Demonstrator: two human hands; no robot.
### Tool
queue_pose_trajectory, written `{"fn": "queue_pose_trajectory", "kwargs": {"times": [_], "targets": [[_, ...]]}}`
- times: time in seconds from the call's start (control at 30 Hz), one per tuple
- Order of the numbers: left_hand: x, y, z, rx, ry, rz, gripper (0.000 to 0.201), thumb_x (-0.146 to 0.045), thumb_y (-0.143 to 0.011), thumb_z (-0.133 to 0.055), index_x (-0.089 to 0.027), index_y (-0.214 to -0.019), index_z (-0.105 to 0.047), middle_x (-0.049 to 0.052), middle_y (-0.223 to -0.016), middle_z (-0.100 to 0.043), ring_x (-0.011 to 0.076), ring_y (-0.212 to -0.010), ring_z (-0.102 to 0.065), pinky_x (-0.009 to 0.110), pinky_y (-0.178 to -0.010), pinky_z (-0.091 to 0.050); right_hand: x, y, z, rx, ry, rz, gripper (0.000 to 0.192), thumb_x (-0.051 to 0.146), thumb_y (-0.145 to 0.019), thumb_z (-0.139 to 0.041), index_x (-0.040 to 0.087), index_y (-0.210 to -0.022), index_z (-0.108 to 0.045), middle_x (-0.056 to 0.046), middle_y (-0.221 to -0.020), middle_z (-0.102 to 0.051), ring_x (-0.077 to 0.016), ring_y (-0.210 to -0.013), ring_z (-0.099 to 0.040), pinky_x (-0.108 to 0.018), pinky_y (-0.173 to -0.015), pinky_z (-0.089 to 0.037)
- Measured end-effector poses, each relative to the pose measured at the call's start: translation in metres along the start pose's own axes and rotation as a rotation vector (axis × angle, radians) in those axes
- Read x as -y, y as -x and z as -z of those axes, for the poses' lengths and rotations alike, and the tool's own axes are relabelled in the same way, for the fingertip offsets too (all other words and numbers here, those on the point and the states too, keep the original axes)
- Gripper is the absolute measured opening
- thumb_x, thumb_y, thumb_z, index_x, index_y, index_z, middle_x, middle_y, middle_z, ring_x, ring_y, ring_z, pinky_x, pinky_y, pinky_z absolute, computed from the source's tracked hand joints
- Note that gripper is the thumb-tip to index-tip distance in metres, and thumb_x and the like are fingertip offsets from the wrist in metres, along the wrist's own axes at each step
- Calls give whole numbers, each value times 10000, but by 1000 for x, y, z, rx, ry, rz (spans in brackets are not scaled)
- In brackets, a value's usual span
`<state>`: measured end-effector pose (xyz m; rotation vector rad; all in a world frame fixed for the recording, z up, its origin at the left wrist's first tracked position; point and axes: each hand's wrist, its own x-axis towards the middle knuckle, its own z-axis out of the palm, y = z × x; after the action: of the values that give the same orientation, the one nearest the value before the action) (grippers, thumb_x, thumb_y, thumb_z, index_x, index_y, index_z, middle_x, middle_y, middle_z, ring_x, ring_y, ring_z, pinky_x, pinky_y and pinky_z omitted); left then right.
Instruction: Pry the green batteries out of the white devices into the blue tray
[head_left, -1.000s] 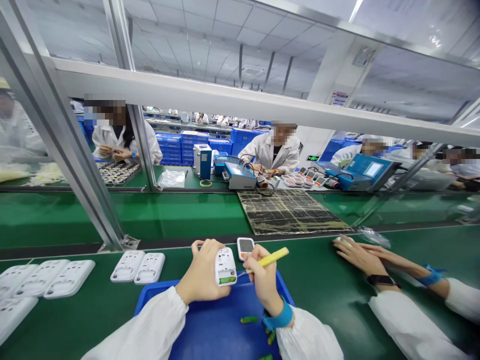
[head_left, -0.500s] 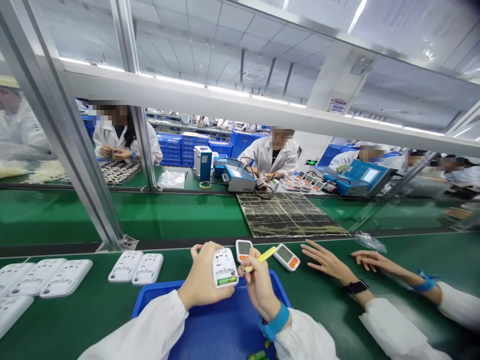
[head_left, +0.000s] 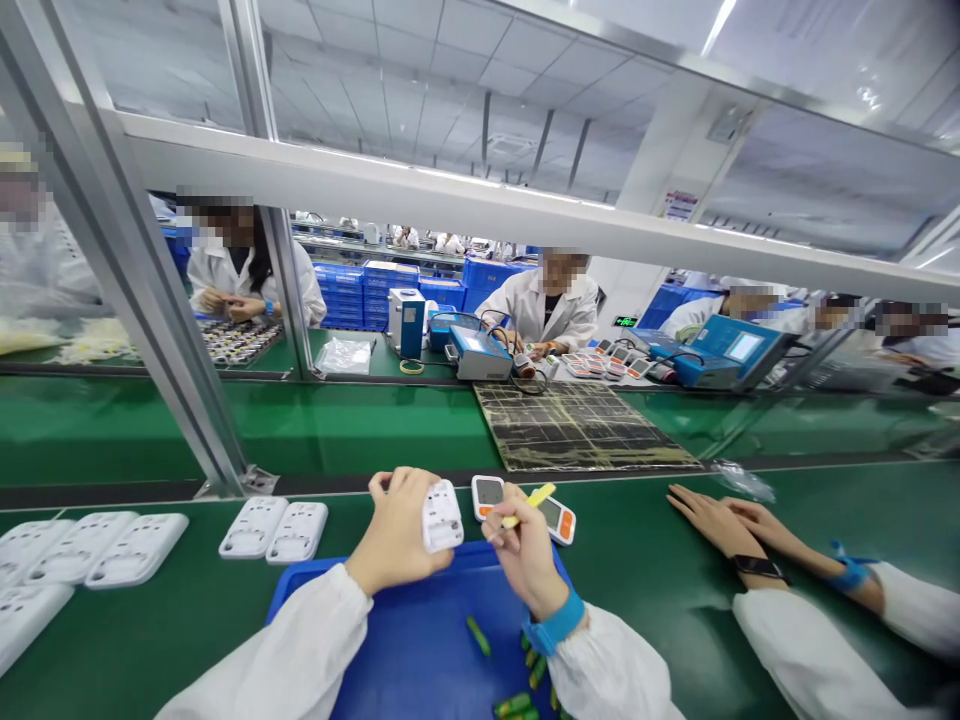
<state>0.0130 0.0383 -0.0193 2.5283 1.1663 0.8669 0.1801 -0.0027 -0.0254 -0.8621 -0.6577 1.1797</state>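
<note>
white device (head_left: pixel 441 516) sits upright in the person's left hand (head_left: pixel 397 530), its long axis running roughly top to bottom, back face turned toward the camera, held above the far edge of the blue tray (head_left: pixel 420 650). the left fingers are clenched around its left side and back, thumb along the near edge. just to the right, nearly touching, the right hand (head_left: pixel 525 550) is closed on a yellow stick (head_left: pixel 531 498) that points up and to the right, away from the device; so the device lies to the left of the right fingertips, level with them, and the left hand is the one on it. nearer the camera, small green batteries (head_left: pixel 478 635) lie loose in the tray, one alone toward the middle and more clustered by the right wrist with its blue wristband (head_left: pixel 555 628). just beyond the hands, two monitors with screens (head_left: pixel 489 495) rest on the green belt (head_left: pixel 660 570). to the left, white housings (head_left: pixel 276 530) lie face down in a row. to the right, another person's hands (head_left: pixel 720 520) lie flat on the belt. farther off, workers sit behind a dark mat (head_left: pixel 577 425).
</note>
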Motion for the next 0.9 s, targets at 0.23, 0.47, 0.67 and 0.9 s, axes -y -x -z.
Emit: {"fn": "queue_pose_trajectory", "kwargs": {"times": [0.23, 0.47, 0.67, 0.9], "targets": [[58, -3, 17, 225, -159, 375, 611, -363, -477, -685, -223, -1024, -451, 60, -1073, -557, 300, -1071, -444, 464, -885, -279, -7, -37, 29, -137, 773, 332, 235, 440, -834, -530, 223, -748, -502, 37, -568, -526, -133, -498, -464, -240, -495, -348], [76, 8, 8, 350, -289, 450, 591, -204, -455, -602, -214, -1035, -486, 125, -1148, -536, 372, -1129, -403, 620, -888, -259, -26, -47, 33, -135, 1362, 324, 195, 366, -768, -619, 188, -777, -540, -116, -845, -635, -317, -946, -553, -406, -835, -337], [82, 16, 15, 355, -372, 565, 571, -124, -488, -547, -191, -1055, -521, 187, -1226, -484, 406, -1179, -353, 681, -881, -218, -33, -49, 23, -175, 1583, 116, 332, 179, -630, -712, 122, -914, -550, -260, -1090, -577, -441, -1093, -494, -567, -919, -212], [61, 9, 17, 213, -262, 554, 811, -208, -507, -640, -238, -1280, -395, 172, -1373, -358, 419, -1259, -279, 639, -908, -268, -24, -53, 18, 37, 1126, 61, 242, 241, -641, -681, 189, -777, -487, -100, -896, -657, -301, -880, -630, -413, -778, -417]]}}
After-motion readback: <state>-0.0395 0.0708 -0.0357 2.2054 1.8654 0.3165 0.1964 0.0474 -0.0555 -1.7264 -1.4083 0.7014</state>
